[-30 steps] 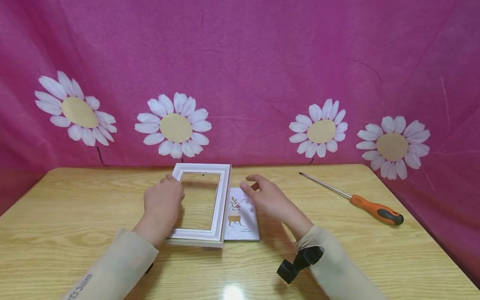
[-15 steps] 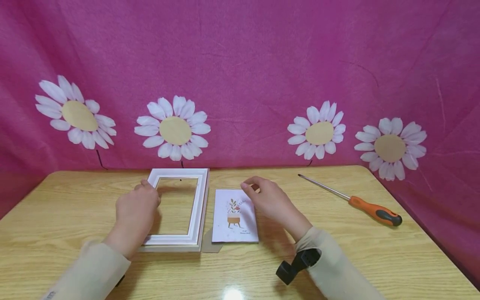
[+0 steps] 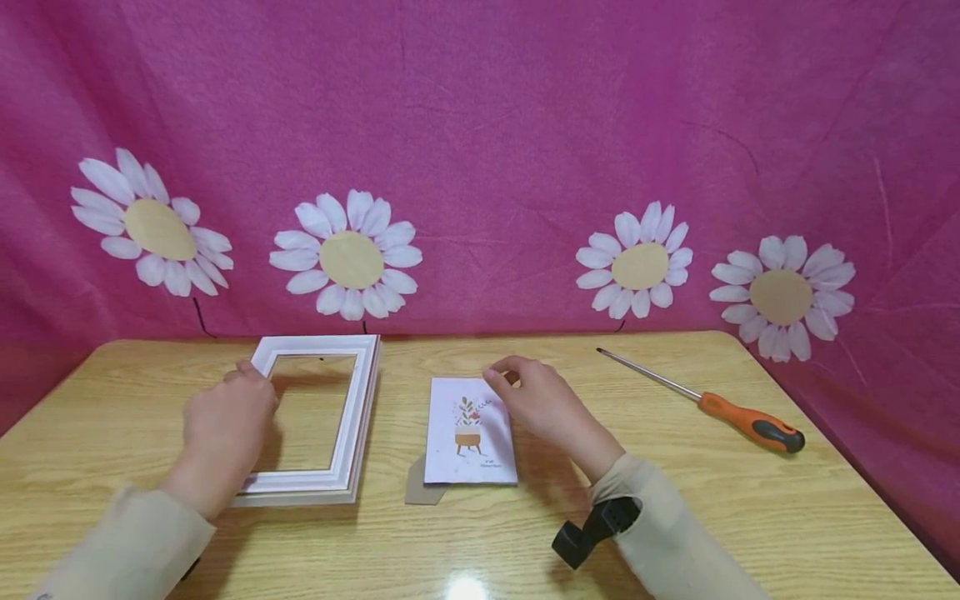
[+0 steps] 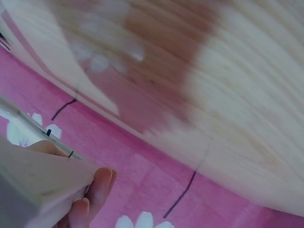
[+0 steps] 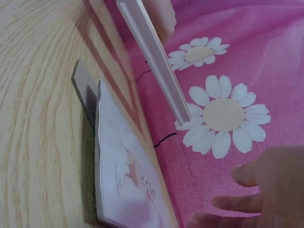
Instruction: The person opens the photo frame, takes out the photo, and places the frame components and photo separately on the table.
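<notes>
My left hand [image 3: 228,421] grips the left side of a white picture frame [image 3: 356,417], whose opening shows the table through it. In the right wrist view the frame [image 5: 156,61] hangs above the table. The left wrist view shows fingertips [image 4: 102,183] curled at the frame's edge. A backing board with a white plant-print sheet [image 3: 468,429] on top lies on the table right of the frame. A brown stand flap [image 3: 422,487] pokes out from under its lower left corner. My right hand [image 3: 540,400] hovers at the sheet's upper right corner, fingers relaxed, holding nothing.
An orange and black screwdriver [image 3: 750,421] lies at the right of the wooden table [image 3: 637,500], its tip pointing to the back. A pink cloth with large daisies [image 3: 480,167] hangs behind the table's far edge.
My left hand has carried the picture frame leftward, away from over the printed sheet, so the whole sheet and the stand flap now show. The right hand has hardly moved.
</notes>
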